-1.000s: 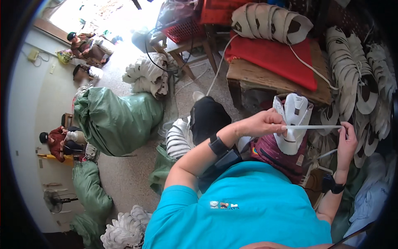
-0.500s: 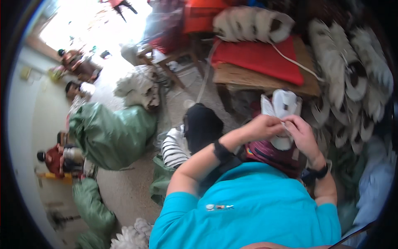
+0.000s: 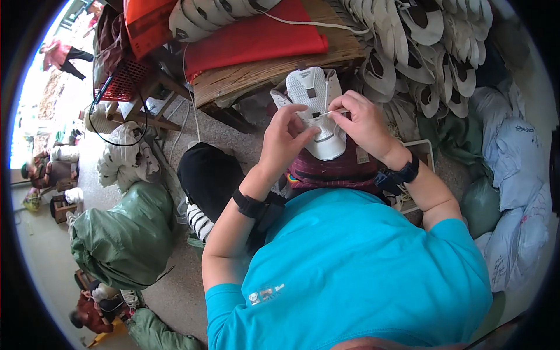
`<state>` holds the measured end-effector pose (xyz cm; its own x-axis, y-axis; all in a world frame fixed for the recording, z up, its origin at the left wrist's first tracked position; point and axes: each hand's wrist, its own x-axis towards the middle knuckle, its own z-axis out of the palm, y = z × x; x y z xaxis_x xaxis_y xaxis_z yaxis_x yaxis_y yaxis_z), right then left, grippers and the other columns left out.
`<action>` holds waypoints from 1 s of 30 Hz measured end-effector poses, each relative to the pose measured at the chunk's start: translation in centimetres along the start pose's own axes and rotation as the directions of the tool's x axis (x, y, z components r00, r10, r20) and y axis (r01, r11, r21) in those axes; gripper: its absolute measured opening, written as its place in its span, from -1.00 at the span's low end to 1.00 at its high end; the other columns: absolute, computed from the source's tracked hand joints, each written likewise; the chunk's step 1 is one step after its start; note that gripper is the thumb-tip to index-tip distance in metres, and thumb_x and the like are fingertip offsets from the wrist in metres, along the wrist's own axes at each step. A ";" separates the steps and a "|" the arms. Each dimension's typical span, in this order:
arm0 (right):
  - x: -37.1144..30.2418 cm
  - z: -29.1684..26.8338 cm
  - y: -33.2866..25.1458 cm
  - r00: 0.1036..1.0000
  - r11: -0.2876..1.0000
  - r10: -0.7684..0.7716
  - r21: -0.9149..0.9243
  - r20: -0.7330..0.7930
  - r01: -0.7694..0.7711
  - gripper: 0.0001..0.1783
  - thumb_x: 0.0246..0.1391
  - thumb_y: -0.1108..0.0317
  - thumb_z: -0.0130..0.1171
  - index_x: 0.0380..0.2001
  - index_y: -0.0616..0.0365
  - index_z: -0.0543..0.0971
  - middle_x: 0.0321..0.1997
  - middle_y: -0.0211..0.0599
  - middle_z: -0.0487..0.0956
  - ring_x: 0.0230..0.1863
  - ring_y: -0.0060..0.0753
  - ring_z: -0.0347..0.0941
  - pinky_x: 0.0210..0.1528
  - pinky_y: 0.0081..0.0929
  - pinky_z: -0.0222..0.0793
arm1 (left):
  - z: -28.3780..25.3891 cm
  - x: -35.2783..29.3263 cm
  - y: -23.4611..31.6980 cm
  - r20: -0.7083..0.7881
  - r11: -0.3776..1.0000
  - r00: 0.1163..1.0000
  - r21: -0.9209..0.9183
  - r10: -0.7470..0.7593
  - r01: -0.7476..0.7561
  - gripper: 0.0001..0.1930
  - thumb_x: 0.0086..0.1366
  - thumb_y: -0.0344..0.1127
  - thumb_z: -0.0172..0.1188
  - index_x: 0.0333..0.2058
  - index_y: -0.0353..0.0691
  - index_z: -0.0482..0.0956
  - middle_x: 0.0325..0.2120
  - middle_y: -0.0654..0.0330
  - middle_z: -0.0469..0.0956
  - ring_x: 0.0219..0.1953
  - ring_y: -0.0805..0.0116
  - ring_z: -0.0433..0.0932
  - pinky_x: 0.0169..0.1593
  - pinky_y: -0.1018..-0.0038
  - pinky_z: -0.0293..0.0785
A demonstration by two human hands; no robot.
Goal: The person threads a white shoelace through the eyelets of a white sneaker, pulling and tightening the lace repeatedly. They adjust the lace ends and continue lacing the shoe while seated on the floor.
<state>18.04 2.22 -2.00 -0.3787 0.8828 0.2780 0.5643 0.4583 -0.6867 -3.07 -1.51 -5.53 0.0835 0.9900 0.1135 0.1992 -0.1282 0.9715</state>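
Observation:
A white shoe upper point(image 3: 328, 146) with a perforated tongue rests on a maroon cloth point(image 3: 326, 169) in front of me. My right hand point(image 3: 364, 121) pinches a thin white lace at the upper's throat, between thumb and forefinger. Over the left side of the same upper is my left hand point(image 3: 284, 135), its thumb and forefinger curved and apart, close to the lace. Whether its other fingers touch the lace is hidden.
Ahead stands a wooden bench point(image 3: 262, 76) with red cloth point(image 3: 262, 41) and a row of nested white uppers point(image 3: 213, 17). More uppers point(image 3: 429, 64) hang at the right. Green sacks point(image 3: 125, 233) lie left, pale bags point(image 3: 516, 163) far right. Other people sit at the far left.
The view has swung right and downward, so the bench and upper appear further left. My hands have parted slightly, and the left thumb and forefinger have spread; my right hand still pinches.

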 end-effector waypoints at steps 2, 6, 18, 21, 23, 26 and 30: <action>0.0 -0.3 -0.2 1.000 0.999 -0.006 -0.046 -0.012 0.005 -0.91 0.09 0.45 0.27 -0.32 0.19 0.58 -0.35 -0.29 0.53 -0.30 -0.38 0.53 -0.26 -0.47 0.43 | -0.2 0.3 1.0 0.050 0.986 0.997 0.151 0.056 -0.063 -0.64 0.13 -0.40 0.40 -0.06 -0.17 0.59 -0.46 0.30 0.35 -0.47 0.50 0.36 -0.36 0.54 0.41; -0.1 -0.3 -0.4 0.997 0.996 0.080 0.042 0.016 -0.080 -0.91 0.08 0.45 0.28 -0.33 0.19 0.58 -0.35 -0.32 0.52 -0.33 -0.44 0.52 -0.32 -0.51 0.44 | 0.2 -0.3 0.7 0.063 0.974 0.995 0.209 0.078 -0.089 -0.57 0.10 -0.41 0.41 -0.01 -0.10 0.60 -0.40 0.26 0.31 -0.45 0.44 0.36 -0.33 0.50 0.43; -0.5 2.0 1.2 0.912 0.752 0.366 0.519 0.183 -0.406 -0.83 0.13 0.34 0.26 -0.33 0.25 0.60 -0.29 -0.34 0.62 -0.26 -0.62 0.53 -0.25 -0.56 0.47 | 1.1 -0.8 -0.2 0.022 0.991 0.997 0.111 0.072 -0.074 -0.62 0.13 -0.47 0.37 -0.04 -0.21 0.60 -0.40 0.34 0.27 -0.46 0.55 0.27 -0.36 0.60 0.32; -0.5 1.8 0.8 0.914 0.757 0.363 0.515 0.182 -0.403 -0.92 0.20 0.41 0.24 -0.29 0.18 0.58 -0.32 -0.58 0.54 -0.30 -0.80 0.39 -0.23 -0.73 0.34 | 0.7 -0.3 -0.9 0.057 0.986 0.993 0.126 0.099 -0.106 -0.60 0.09 -0.42 0.41 -0.06 -0.27 0.56 -0.35 0.20 0.39 -0.43 0.39 0.41 -0.28 0.43 0.46; -0.6 1.9 1.3 0.930 0.779 0.340 0.513 0.138 -0.361 -0.87 0.17 0.37 0.24 -0.30 0.21 0.59 -0.30 -0.47 0.59 -0.24 -0.70 0.47 -0.17 -0.64 0.41 | 0.7 -0.3 -0.4 -0.073 0.960 0.979 0.225 0.189 -0.168 -0.57 0.08 -0.40 0.42 -0.05 -0.30 0.54 -0.29 0.11 0.40 -0.32 0.32 0.44 -0.18 0.38 0.45; -0.5 1.9 1.9 0.942 0.776 0.336 0.566 0.005 -0.280 -0.87 0.19 0.36 0.21 -0.28 0.21 0.57 -0.29 -0.46 0.60 -0.21 -0.67 0.49 -0.11 -0.61 0.42 | 0.1 0.4 -0.8 -0.278 0.923 0.937 0.373 0.213 -0.099 -0.28 0.12 -0.24 0.44 0.18 -0.38 0.28 -0.08 -0.08 0.37 0.05 0.11 0.37 0.12 0.29 0.35; 2.1 1.5 3.9 0.912 0.772 0.365 0.608 -0.187 -0.185 -0.88 0.24 0.37 0.16 -0.24 0.20 0.53 -0.28 -0.53 0.55 -0.20 -0.70 0.44 -0.09 -0.64 0.37 | -0.3 1.8 -3.1 -0.235 0.958 0.933 -0.162 -0.271 0.237 0.00 0.17 -0.11 0.42 0.33 -0.47 -0.07 0.17 -0.21 0.20 0.28 0.10 0.21 0.30 0.28 0.20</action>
<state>18.32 5.65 -5.12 -0.0015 0.9917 0.1284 0.0602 0.1282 -0.9899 -3.84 0.73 -8.27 -0.2056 0.9726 -0.1082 0.0523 0.1214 0.9912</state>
